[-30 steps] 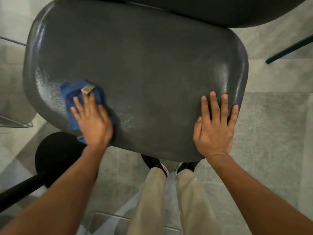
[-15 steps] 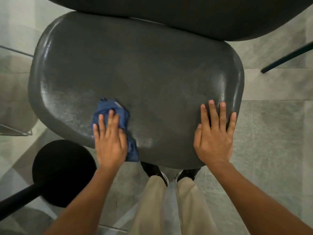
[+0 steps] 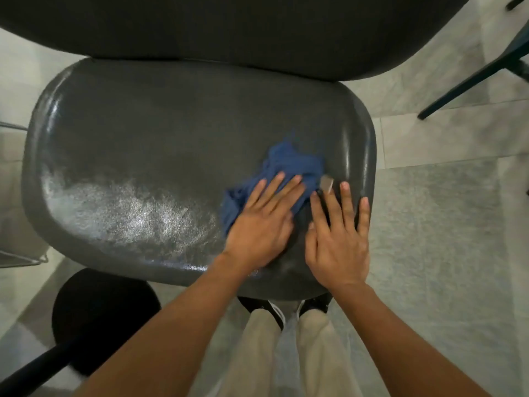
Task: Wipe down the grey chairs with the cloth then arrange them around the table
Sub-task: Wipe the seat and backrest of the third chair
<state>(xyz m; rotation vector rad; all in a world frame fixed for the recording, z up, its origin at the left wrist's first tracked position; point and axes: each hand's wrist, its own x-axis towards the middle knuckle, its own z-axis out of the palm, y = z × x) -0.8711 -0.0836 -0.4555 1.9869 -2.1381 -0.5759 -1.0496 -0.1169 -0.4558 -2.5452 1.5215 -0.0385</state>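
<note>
A grey chair fills the view from above, its seat [image 3: 160, 144] glossy and wet-looking along the front left. Its backrest [image 3: 229, 30] runs across the top. A crumpled blue cloth [image 3: 289, 164] with a small label lies on the right part of the seat. My left hand [image 3: 260, 222] presses flat on the cloth with straight fingers. My right hand [image 3: 337, 233] rests flat on the seat's front right corner, right beside the left hand and touching the cloth's edge.
A black round base [image 3: 103, 316] with a dark pole stands on the tiled floor at the lower left. Dark chair legs [image 3: 469, 78] show at the upper right. A thin metal frame [image 3: 20, 259] sits at the left edge. My legs and shoes are under the seat's front.
My left hand has slid the cloth from the seat's front left across to the right, up against my right hand. The right hand has stayed on the front right corner.
</note>
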